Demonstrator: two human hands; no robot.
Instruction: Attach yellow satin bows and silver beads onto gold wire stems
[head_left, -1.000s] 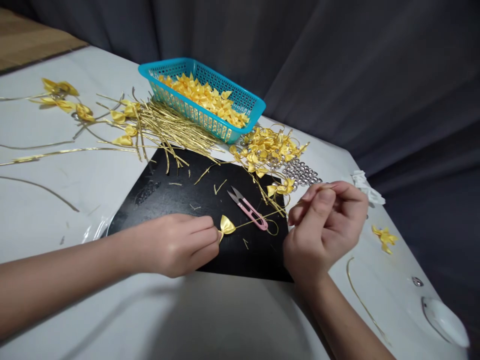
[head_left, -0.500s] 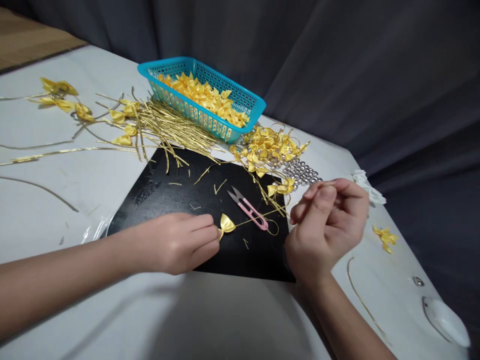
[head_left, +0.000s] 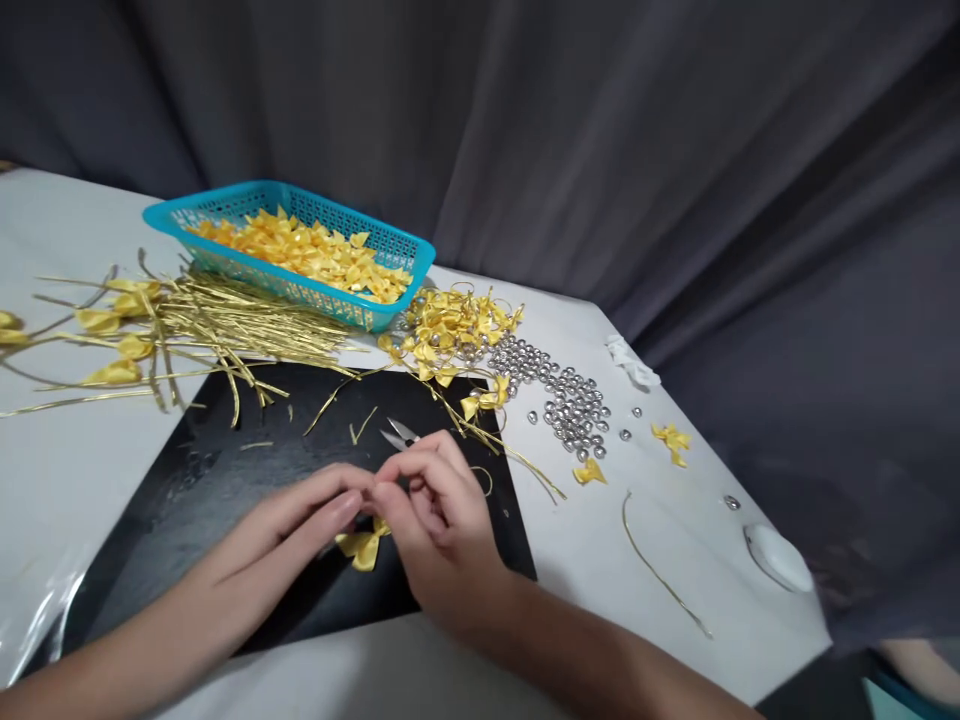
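Observation:
Over the black mat [head_left: 180,500], my left hand [head_left: 307,520] and my right hand [head_left: 442,530] meet at the fingertips. Both are closed in a pinch. A yellow ribbon bow [head_left: 362,548] hangs just beneath the joined fingers, partly covered by them. What lies between the fingertips is too small and hidden to make out. Behind my right hand, the blades of the small scissors [head_left: 399,433] show on the mat; their pink handle is out of sight. A thin gold loop [head_left: 484,480] lies beside my right hand.
A blue basket [head_left: 300,285] of yellow bows stands at the back. Gold cords [head_left: 247,320] lie before it, with finished-looking bows [head_left: 457,325] and silver beads [head_left: 577,410] to the right. A white rounded object [head_left: 778,557] sits near the right edge.
My hands, apart before, have come together at the fingertips. The bow now hangs under both. The view has turned right, showing more silver beads, and my right hand covers the scissors' handle.

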